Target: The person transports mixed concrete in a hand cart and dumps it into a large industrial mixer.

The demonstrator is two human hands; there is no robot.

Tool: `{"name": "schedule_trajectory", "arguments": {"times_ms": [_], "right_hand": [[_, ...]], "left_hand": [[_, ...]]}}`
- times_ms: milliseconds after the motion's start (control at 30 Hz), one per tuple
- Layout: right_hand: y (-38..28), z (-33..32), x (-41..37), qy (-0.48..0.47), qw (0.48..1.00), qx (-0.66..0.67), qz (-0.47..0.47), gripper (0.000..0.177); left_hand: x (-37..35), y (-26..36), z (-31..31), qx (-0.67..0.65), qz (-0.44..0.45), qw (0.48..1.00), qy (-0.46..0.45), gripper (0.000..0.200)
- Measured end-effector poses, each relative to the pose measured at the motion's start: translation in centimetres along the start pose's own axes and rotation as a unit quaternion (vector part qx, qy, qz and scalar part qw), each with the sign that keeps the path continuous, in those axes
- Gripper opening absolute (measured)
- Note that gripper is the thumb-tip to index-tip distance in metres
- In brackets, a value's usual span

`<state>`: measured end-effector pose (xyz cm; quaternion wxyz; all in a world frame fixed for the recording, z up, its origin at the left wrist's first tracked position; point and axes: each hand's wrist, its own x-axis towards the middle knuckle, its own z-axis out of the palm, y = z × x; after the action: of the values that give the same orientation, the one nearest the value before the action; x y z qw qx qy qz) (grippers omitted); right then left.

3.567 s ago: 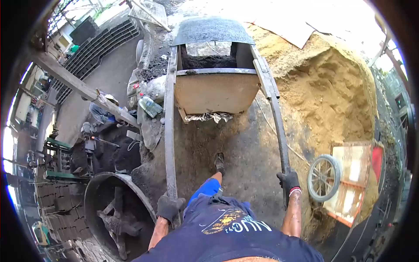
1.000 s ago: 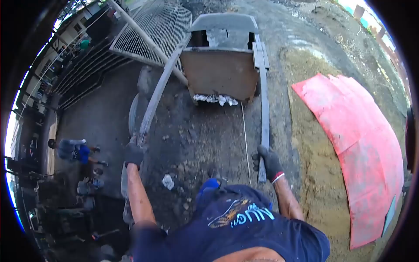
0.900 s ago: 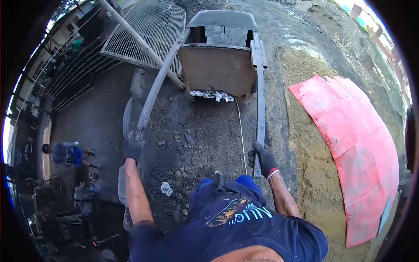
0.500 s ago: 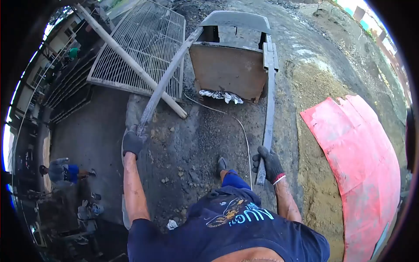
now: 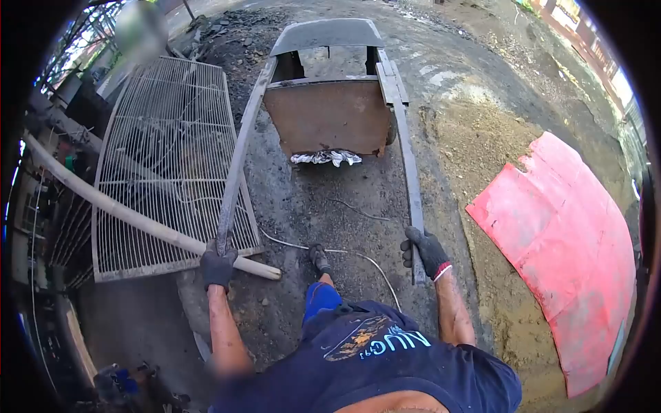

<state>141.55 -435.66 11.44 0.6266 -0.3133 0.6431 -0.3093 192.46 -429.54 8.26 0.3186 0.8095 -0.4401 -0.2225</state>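
Note:
A wooden handcart (image 5: 330, 117) with a brown front panel stands ahead of me, and two long shafts run from it towards my body. My left hand (image 5: 219, 267), in a dark glove, is wrapped round the end of the left shaft (image 5: 241, 155). My right hand (image 5: 427, 252), in a dark glove with a red and white cuff, grips the right shaft (image 5: 409, 165) near its tip. Crumpled whitish material (image 5: 327, 158) pokes out under the panel's lower edge.
Left of the cart lies a slatted metal grate (image 5: 165, 172), with a long pole (image 5: 138, 220) crossing it close to my left hand. A thin cable (image 5: 358, 255) trails over the dirt near my foot. A red sheet (image 5: 561, 261) lies on the right.
The cart and both shafts now appear further left in view. The grate and pole have come nearer on the left. Both hands keep their hold on the shafts.

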Motion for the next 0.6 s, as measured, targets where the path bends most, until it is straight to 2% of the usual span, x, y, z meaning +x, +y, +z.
{"name": "schedule_trajectory", "arguments": {"times_ms": [100,167,200,233,300,333,400,433,500,533,600], "right_hand": [[-4.2,0.8,5.9,0.024,0.999,0.006,0.019,0.040],[-6.7,1.3,9.4,0.014,1.000,0.019,0.006,0.042],[-8.6,1.6,11.6,0.027,1.000,0.012,0.003,0.041],[-9.5,2.2,13.2,0.033,0.999,0.000,0.003,0.040],[-11.9,2.2,17.5,0.036,0.999,0.007,0.003,0.038],[-13.3,2.1,19.6,0.040,0.999,0.013,0.001,0.040],[-17.1,2.4,23.9,0.055,0.998,0.014,0.004,0.045],[-19.0,2.5,25.9,0.054,0.998,0.016,0.004,0.045],[-21.0,3.4,28.8,0.049,0.999,0.000,-0.011,0.045],[-22.9,3.4,30.5,0.049,0.999,0.004,-0.012,0.046],[-25.8,2.0,34.7,0.051,0.999,0.014,-0.009,0.044]], "left_hand": [[9.3,-0.1,3.8,-0.102,0.001,0.995,-0.005,0.033],[13.0,1.0,5.7,-0.161,0.077,0.983,0.050,0.034],[16.0,-0.2,7.1,-0.160,0.004,0.986,0.054,0.032],[17.2,0.6,7.1,-0.282,-0.047,0.958,0.034,0.034],[21.2,4.8,7.7,-0.317,-0.106,0.942,0.013,0.035],[23.7,5.7,8.9,-0.315,-0.099,0.944,0.012,0.035],[28.4,6.9,11.7,-0.419,-0.087,0.901,0.065,0.032],[30.2,8.8,12.6,-0.418,-0.085,0.902,0.064,0.032],[31.8,11.1,12.3,-0.535,-0.120,0.826,0.131,0.030],[34.4,10.5,13.7,-0.546,-0.105,0.826,0.088,0.041],[37.7,16.2,16.1,-0.554,-0.121,0.815,0.115,0.038]]}}
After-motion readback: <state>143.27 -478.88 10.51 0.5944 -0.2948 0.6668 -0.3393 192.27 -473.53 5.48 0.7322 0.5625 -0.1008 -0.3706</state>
